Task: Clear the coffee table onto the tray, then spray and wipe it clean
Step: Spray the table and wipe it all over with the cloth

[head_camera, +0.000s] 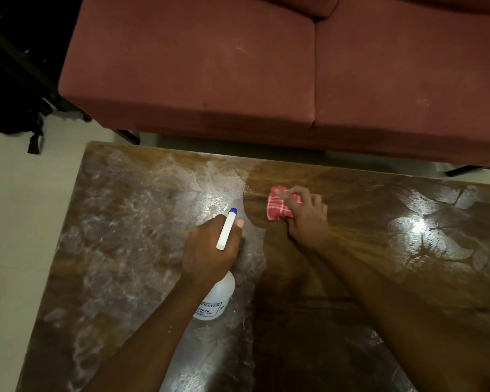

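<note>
A dark wooden coffee table (130, 222) fills the lower view, its left half and far right covered in whitish wet smears. My left hand (210, 247) grips the neck of a white spray bottle (218, 298) with a blue-tipped nozzle, held above the table's middle and pointing away from me. Just to its right, my right hand (303, 213) holds a folded red-and-white checked cloth (279, 207) against the tabletop. The wood around the cloth looks dark and free of smears. No tray is in view.
A maroon sofa (210, 66) stands close behind the table's far edge. A black bag (14, 117) lies on the pale tiled floor (17, 222) at the far left, beside dark furniture.
</note>
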